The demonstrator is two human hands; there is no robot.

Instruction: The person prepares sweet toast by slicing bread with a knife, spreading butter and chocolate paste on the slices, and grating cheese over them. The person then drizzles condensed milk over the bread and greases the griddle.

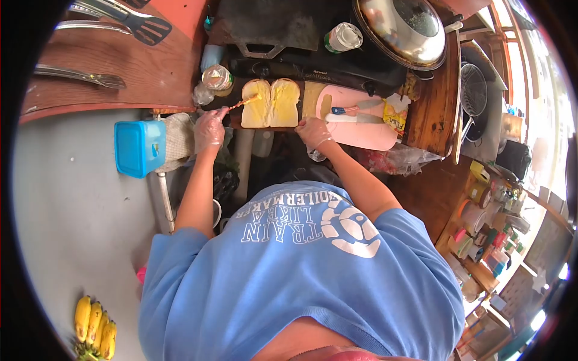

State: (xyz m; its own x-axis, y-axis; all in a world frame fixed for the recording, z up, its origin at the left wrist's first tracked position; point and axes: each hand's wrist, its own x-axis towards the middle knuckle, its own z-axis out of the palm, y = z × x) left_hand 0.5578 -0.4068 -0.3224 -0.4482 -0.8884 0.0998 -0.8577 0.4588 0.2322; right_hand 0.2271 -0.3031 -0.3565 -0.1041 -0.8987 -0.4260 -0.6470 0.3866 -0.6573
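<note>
My left hand (pixel 209 129), in a clear plastic glove, is closed on the handle of a thin spreader (pixel 238 104) with a twisted stem. The spreader's tip lies on the left bread slice (pixel 256 111), which is coated with yellow spread. Beside it, touching, lies the right bread slice (pixel 285 103), also coated. Both rest on a dark board. My right hand (pixel 313 132), gloved too, has its fingers curled together at the lower right corner of the right slice. What those fingers grip, if anything, is hidden.
Right of the bread lies a pink cutting board (pixel 367 140) with knives (pixel 354 118) and a yellow packet (pixel 395 114). Behind stand a jar (pixel 217 78), a can (pixel 344 38) and a lidded pan (pixel 402 30). A blue container (pixel 139 148) is at the left; bananas (pixel 95 325) lie lower left.
</note>
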